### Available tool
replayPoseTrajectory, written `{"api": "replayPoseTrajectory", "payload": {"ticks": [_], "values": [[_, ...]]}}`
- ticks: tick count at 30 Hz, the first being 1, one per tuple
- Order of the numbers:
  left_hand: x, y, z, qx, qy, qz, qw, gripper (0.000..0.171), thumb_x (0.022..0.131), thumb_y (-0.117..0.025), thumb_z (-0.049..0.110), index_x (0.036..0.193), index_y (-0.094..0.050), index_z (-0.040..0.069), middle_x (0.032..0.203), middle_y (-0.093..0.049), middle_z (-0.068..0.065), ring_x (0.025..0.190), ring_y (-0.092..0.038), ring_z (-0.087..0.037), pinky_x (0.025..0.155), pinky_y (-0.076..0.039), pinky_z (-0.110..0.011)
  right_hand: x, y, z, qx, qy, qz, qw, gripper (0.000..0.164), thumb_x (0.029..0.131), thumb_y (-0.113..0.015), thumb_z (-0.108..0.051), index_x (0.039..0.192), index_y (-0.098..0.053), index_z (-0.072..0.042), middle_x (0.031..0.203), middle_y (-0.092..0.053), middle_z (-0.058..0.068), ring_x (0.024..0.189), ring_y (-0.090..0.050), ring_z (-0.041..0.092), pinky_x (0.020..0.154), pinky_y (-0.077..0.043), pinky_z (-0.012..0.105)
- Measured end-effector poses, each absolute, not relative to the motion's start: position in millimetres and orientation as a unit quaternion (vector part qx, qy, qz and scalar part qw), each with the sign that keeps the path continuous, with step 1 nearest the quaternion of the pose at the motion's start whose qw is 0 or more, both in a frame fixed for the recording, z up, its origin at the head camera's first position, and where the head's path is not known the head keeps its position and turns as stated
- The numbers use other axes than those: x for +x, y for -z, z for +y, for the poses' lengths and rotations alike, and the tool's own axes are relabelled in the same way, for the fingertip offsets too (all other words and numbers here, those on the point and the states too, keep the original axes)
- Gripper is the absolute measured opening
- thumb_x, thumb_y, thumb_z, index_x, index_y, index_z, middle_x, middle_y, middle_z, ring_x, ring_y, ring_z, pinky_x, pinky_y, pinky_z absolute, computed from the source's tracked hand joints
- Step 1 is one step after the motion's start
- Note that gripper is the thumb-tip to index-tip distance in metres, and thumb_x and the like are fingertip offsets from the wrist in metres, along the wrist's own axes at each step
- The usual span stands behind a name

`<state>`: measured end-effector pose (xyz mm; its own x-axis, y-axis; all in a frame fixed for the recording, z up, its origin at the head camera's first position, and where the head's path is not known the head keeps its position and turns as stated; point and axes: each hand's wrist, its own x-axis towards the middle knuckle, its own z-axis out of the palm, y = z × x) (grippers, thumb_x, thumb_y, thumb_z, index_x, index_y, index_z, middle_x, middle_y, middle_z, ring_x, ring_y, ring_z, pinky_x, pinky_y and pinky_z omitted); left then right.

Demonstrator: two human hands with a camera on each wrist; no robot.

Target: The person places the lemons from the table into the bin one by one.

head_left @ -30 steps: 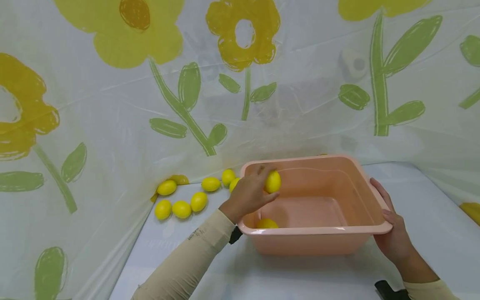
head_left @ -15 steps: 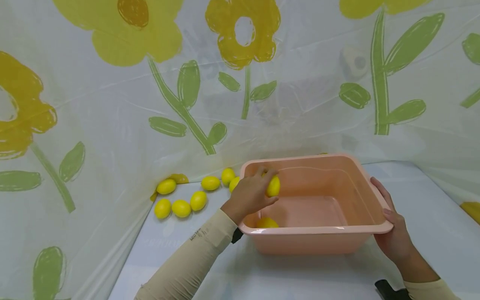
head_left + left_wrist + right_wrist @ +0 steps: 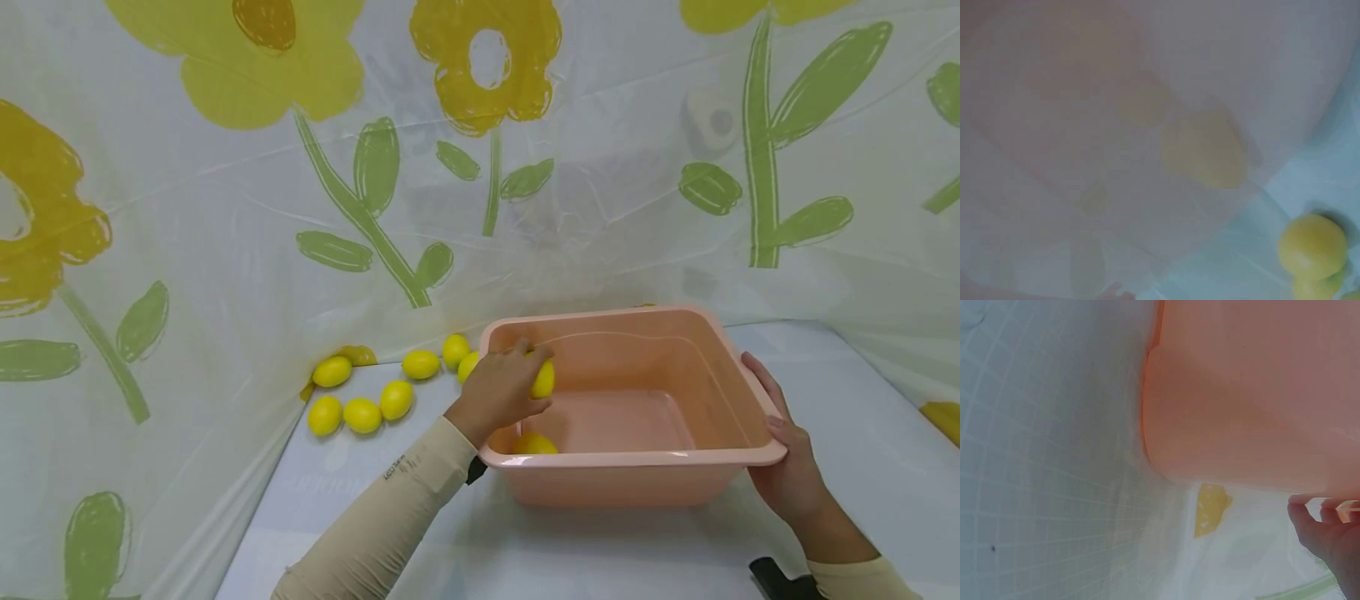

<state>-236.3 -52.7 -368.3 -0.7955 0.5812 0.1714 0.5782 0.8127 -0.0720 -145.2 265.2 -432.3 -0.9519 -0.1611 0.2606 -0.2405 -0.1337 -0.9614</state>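
Note:
Inside the left part of a pink plastic basin (image 3: 622, 461), my left hand (image 3: 498, 387) holds a yellow lemon (image 3: 543, 380) between fingers and thumb. Another lemon (image 3: 536, 444) lies on the basin floor below it, partly hidden by the front rim. My right hand (image 3: 791, 462) grips the basin's right rim, thumb on top. In the right wrist view, fingers of the right hand (image 3: 1329, 534) touch the basin's pink side (image 3: 1241, 412). The left wrist view is hazy, and the left hand's hold cannot be made out there.
Several lemons (image 3: 362, 416) lie on the white table (image 3: 337, 500) left of the basin, one partly behind my left hand. A lemon (image 3: 1313, 247) shows sharply in the left wrist view. A flower-printed white curtain (image 3: 600, 208) hangs behind the table.
My left hand has sunk slightly lower into the basin with the lemon still held. The right hand and the basin stay in place.

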Motion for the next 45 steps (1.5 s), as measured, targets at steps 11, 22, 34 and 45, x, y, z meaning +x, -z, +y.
{"api": "replayPoseTrajectory", "payload": {"ticks": [11,22,34,45], "values": [[-239.4,371.3,-51.0,-0.297,-0.11,-0.945,0.084,0.063,0.072,-0.069,0.054,0.122,-0.049,0.022,0.111,-0.058,-0.001,0.095,-0.058,-0.02,0.093,-0.043,-0.035,-146.7,433.0,266.5,0.143,-0.73,-0.668,0.024,0.06,0.09,-0.015,-0.027,0.146,0.001,-0.036,0.153,0.001,-0.007,0.131,-0.02,0.009,0.089,-0.038,0.012],[-240.2,374.1,-53.2,-0.304,-0.197,-0.93,0.067,0.047,0.071,-0.07,0.048,0.11,-0.058,0.023,0.087,-0.065,0.003,0.082,-0.058,-0.017,0.084,-0.036,-0.037,-148.8,433.5,265.8,0.136,-0.726,-0.674,0.025,0.061,0.089,-0.018,-0.027,0.146,0.0,-0.037,0.153,0.001,-0.007,0.13,-0.021,0.01,0.087,-0.04,0.012],[-238.1,370.1,-53.1,-0.338,-0.214,-0.916,0.035,0.031,0.072,-0.072,0.039,0.1,-0.063,0.029,0.082,-0.066,0.007,0.076,-0.057,-0.015,0.083,-0.036,-0.039,-146.7,431.8,265.0,0.146,-0.731,-0.666,0.019,0.06,0.09,-0.015,-0.027,0.146,0.001,-0.036,0.153,0.002,-0.008,0.132,-0.017,0.011,0.088,-0.037,0.012],[-238.7,367.5,-49.1,-0.35,-0.22,-0.91,-0.023,0.041,0.076,-0.071,0.03,0.115,-0.061,0.04,0.084,-0.068,0.011,0.074,-0.057,-0.012,0.098,-0.033,-0.043,-147.0,433.8,267.2,0.144,-0.73,-0.667,0.02,0.059,0.09,-0.014,-0.028,0.146,0.001,-0.037,0.153,0.002,-0.009,0.132,-0.018,0.009,0.087,-0.037,0.012]]}}
